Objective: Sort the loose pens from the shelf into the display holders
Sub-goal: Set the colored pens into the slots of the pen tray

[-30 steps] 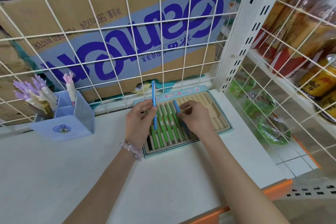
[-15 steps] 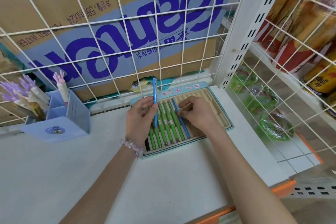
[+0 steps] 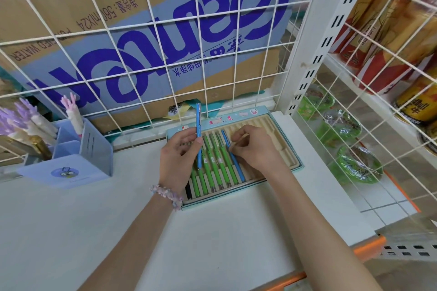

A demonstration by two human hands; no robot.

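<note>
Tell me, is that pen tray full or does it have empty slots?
Partly full. The pen tray holds green pens and a blue pen on its left side; the grooves on its right lie bare.

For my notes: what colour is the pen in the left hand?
Light blue pen, head view.

Flat rectangular pen tray with teal rim and beige ribbed slots (image 3: 281,146) lies on the white shelf (image 3: 212,231) against the wire back. Left slots hold a row of green plastic pens (image 3: 214,160), parallel, lying flat. One blue pen in the tray (image 3: 234,160) lies just right of the green ones, right hand (image 3: 254,146) pinching its shaft. Slots further right are unfilled. Second light-blue pen held upright (image 3: 198,134) is gripped mid-shaft by left hand (image 3: 178,160), above the tray's left side.
</note>
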